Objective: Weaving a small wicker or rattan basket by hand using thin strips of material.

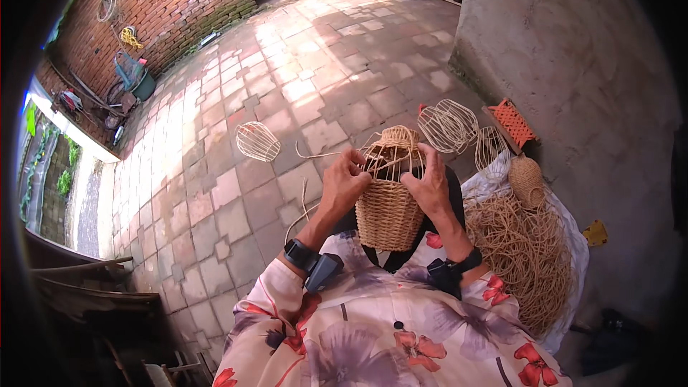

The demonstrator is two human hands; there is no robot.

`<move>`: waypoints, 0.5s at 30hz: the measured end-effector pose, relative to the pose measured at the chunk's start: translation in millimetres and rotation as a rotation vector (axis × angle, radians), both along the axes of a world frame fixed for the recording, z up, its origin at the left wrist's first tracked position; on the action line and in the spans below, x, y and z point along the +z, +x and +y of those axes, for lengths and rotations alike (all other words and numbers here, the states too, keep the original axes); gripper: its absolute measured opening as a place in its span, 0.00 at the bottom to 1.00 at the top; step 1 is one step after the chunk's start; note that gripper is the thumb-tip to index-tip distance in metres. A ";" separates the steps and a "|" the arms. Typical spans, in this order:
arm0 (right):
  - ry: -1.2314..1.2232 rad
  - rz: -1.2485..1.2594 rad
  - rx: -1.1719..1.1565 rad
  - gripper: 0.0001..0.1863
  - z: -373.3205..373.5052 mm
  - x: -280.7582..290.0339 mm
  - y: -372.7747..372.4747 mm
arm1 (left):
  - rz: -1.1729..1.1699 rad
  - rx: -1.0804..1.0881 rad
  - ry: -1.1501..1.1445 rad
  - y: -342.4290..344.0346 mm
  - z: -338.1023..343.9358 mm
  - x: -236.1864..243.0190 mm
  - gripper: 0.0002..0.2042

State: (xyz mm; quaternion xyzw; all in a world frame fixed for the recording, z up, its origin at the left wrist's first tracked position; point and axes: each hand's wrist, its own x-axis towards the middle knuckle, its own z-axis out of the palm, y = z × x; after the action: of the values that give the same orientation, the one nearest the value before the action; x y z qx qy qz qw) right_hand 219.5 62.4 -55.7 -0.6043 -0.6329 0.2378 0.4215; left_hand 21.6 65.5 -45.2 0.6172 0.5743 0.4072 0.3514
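Note:
A partly woven basket (389,216) stands between my knees, its lower body tightly woven in tan cord and its bare frame wires showing above. A second woven band (398,140) rounds off its far end. My left hand (345,179) is closed on the left side of the basket, thumb and fingers at the bare wires. My right hand (430,183) grips the opposite side, thumb on the woven edge and index finger stretched along the wires. A loose cord (315,153) trails out to the left of the basket; its end within the weave is hard to make out.
Bare wire frames (448,127) lie beyond my right hand, and another wire frame (258,141) sits on the paving at left. A heap of tan cord (519,258) rests on a white sheet (577,244) beside a finished woven piece (527,180). Close by is an orange woven seat (512,123).

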 end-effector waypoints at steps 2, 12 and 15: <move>0.006 -0.014 0.004 0.35 0.2 -1.2 -1.8 | 0.152 0.055 0.033 4.7 -6.1 5.7 0.13; 0.042 0.002 0.006 0.33 1.2 -4.8 0.8 | 0.118 0.033 0.133 -14.4 -24.8 -11.2 0.09; 0.027 -0.001 -0.002 0.33 1.0 -2.4 2.4 | 0.167 -0.002 0.257 -10.7 -24.3 4.6 0.08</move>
State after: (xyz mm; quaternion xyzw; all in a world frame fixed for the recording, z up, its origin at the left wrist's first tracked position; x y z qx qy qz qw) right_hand 221.9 63.3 -58.1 -0.5993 -0.6355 0.2284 0.4299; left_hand 10.9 41.2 -40.7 0.6896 0.5440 0.4241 0.2207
